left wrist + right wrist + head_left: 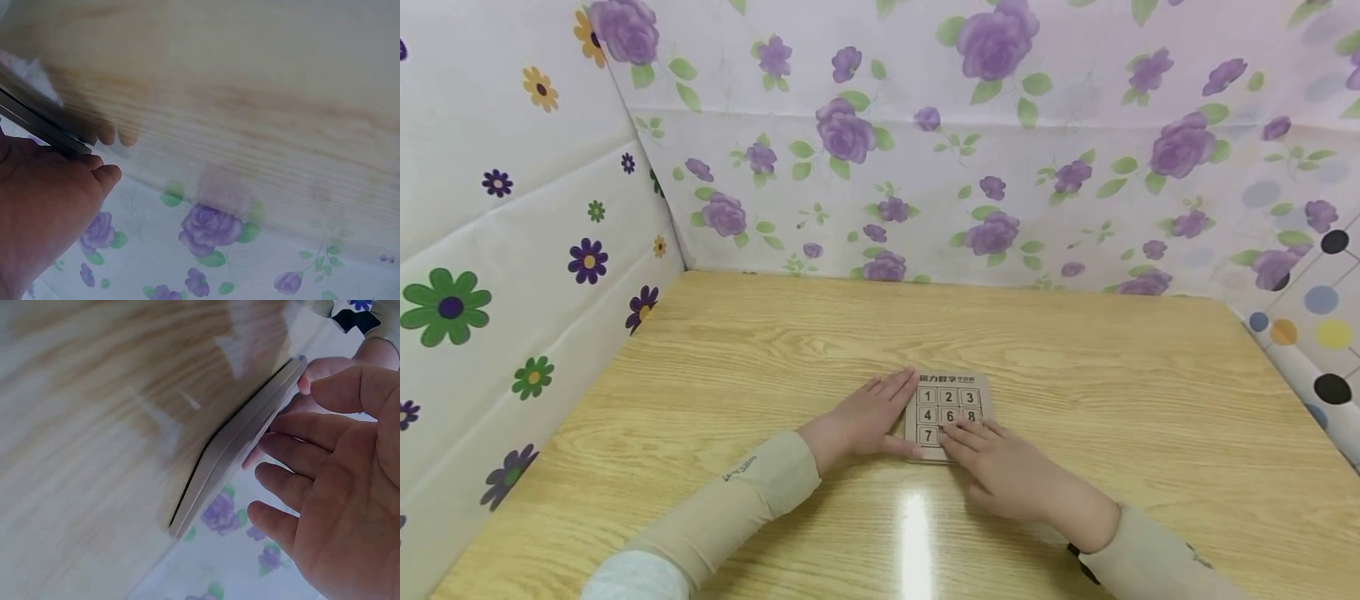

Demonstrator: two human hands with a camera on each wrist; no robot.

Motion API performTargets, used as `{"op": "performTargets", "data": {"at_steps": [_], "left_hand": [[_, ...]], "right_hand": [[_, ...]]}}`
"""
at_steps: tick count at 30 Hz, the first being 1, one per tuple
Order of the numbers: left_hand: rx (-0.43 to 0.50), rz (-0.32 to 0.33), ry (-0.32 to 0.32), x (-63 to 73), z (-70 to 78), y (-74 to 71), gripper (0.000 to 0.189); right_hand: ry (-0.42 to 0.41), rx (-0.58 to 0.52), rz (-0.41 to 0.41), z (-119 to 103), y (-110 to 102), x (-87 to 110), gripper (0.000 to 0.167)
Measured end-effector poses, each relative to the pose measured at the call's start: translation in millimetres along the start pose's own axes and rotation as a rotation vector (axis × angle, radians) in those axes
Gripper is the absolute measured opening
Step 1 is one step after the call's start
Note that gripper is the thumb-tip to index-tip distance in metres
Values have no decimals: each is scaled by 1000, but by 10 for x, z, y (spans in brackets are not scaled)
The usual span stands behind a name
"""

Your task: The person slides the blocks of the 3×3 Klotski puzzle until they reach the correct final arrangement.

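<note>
A number slide puzzle (955, 380), a flat wooden-looking board with square digit tiles, lies on the table. Tiles 1, 2, 3 form its top row, 4, 6, 8 the middle one, and 7 shows at the lower left. My left hand (861, 421) rests along the left edge, straight fingertips at the top corner and thumb near the bottom corner. Straight fingers of my right hand (1011, 475) touch the lower right tiles and hide that part. In the right wrist view the puzzle's side edge (234, 447) stands close to these fingertips.
The wood-grain table (760, 358) reflects light in front of the puzzle. Flower-printed cloth (917, 183) hangs behind it, another flowered sheet (557, 275) borders the left side, and dotted cloth (1311, 308) borders the right. Beige sleeves cover both forearms.
</note>
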State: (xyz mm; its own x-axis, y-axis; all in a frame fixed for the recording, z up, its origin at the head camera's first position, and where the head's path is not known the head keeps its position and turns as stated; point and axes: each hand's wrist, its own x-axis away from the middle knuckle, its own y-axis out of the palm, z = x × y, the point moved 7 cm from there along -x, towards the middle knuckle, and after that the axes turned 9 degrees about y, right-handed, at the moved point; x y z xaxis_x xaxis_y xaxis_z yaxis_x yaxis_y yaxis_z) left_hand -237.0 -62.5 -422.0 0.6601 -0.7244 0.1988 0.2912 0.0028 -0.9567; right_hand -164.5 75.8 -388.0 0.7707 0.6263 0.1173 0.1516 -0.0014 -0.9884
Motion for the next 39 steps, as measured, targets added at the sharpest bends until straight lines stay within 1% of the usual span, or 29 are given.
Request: {"op": "performTargets", "data": {"at_steps": [3, 8, 10, 13, 17, 26, 29, 33, 39], "left_hand": [[-1, 4, 1, 0, 9, -11, 107], [6, 1, 8, -6, 14, -19, 108], [8, 0, 8, -11, 10, -18, 108], [8, 5, 15, -18, 15, -21, 108], [16, 7, 23, -19, 30, -30, 108], [15, -2, 21, -29, 17, -24, 109], [20, 1, 23, -30, 10, -11, 108], [16, 2, 10, -18, -13, 14, 108], [15, 2, 7, 8, -33, 15, 109]], "right_hand": [[9, -3, 19, 69, -28, 84, 56], [14, 33, 67, 169, -32, 194, 51], [8, 50, 88, 188, -26, 219, 51], [12, 48, 101, 211, -27, 250, 50], [29, 42, 105, 253, -33, 263, 51], [38, 63, 137, 332, -63, 132, 53], [18, 60, 128, 304, -70, 78, 55], [-15, 52, 109, 236, -53, -14, 55], [-15, 67, 95, 191, -8, -108, 52]]}}
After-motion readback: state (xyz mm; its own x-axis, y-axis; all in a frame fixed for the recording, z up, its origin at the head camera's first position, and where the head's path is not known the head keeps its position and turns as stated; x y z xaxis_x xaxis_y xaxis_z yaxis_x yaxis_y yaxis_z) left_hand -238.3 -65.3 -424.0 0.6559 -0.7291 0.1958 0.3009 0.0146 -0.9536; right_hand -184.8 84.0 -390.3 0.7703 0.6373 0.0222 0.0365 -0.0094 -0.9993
